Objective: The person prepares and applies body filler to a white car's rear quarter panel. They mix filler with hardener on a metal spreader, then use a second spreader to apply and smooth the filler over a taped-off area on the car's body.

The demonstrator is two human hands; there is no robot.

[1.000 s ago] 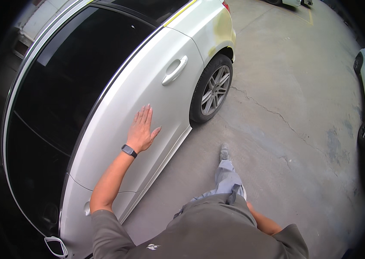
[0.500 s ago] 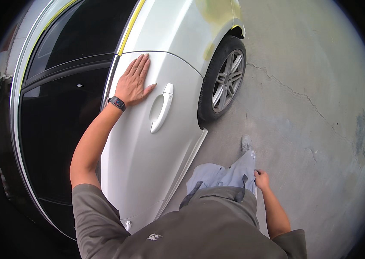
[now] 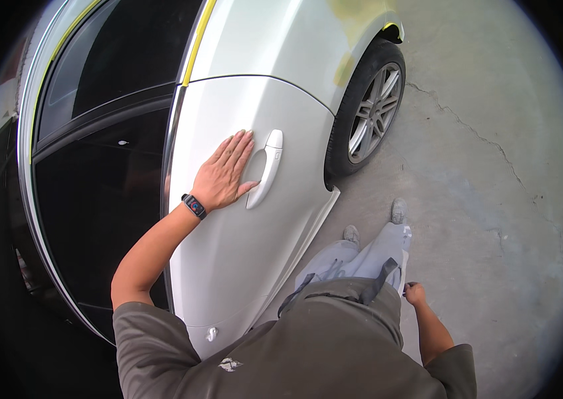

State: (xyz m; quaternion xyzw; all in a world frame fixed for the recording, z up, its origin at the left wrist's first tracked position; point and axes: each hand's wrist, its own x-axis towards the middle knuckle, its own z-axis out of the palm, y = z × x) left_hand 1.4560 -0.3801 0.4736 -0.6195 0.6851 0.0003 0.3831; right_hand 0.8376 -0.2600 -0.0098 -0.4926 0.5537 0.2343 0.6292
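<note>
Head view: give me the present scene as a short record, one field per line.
Left hand: flat on the white car door, thumb toward the door handle; thumb contact unclear
Right hand: lowered beside the grey trousers; hold unclear
Watch: on the left wrist
Wheel: silver spokes, black tyre
Panel above wheel: yellowish patches
Ground: grey, cracked

The raised door handle [image 3: 271, 166] stands in the way just right of the left hand [image 3: 223, 171], whose thumb overlaps it. Ahead of the fingertips [image 3: 248, 134], smooth door panel [image 3: 221, 106] gives passage between handle and window [image 3: 105, 173]. Nearer the person, the panel lies open until a second handle [image 3: 211, 334]. Legs [image 3: 368, 256] block the way from panel to right hand [image 3: 414, 293]
</note>
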